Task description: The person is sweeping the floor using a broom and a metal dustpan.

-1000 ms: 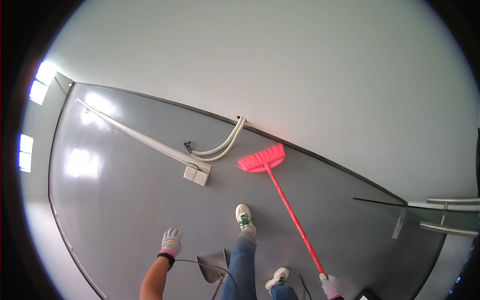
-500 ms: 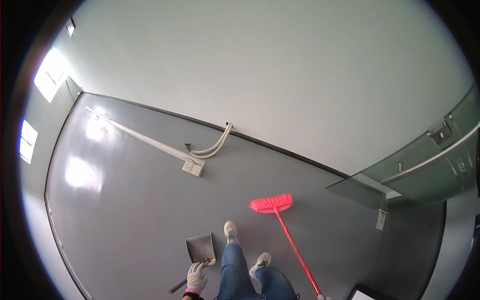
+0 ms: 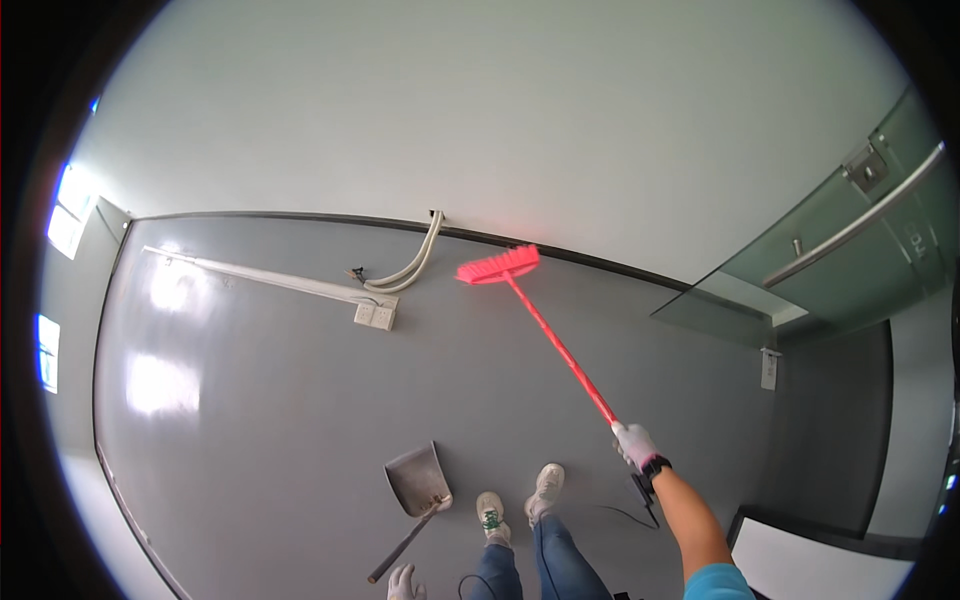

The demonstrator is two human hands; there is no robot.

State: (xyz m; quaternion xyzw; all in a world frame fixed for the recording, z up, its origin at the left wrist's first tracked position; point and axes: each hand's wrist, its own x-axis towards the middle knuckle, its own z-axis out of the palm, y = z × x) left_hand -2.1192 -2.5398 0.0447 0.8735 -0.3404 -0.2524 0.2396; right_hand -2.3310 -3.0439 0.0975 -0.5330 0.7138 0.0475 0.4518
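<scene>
My right hand (image 3: 633,443), in a white glove, is closed around the top part of a red broom handle (image 3: 560,350). The pink bristle head (image 3: 498,266) lies toward the far wall, just short of the dark baseboard, slightly blurred. At the lower edge, my gloved left hand (image 3: 405,583) is partly cut off; its fingers are stretched out and nothing shows in them. Just left of that hand is the dark handle end of a grey dustpan (image 3: 415,478). The dustpan is on the floor left of my feet, with small brownish debris near the handle joint.
White cables (image 3: 425,262) come out of the wall to a floor socket box (image 3: 375,315) and a long white cable cover (image 3: 255,273). A glass door (image 3: 790,265) with a metal bar stands at right. A black-framed white panel (image 3: 820,560) is at lower right.
The broom head has moved forward and left toward the wall. My right hand has come into view on its handle. My left hand has drawn back, apart from the dustpan handle. My feet have shifted.
</scene>
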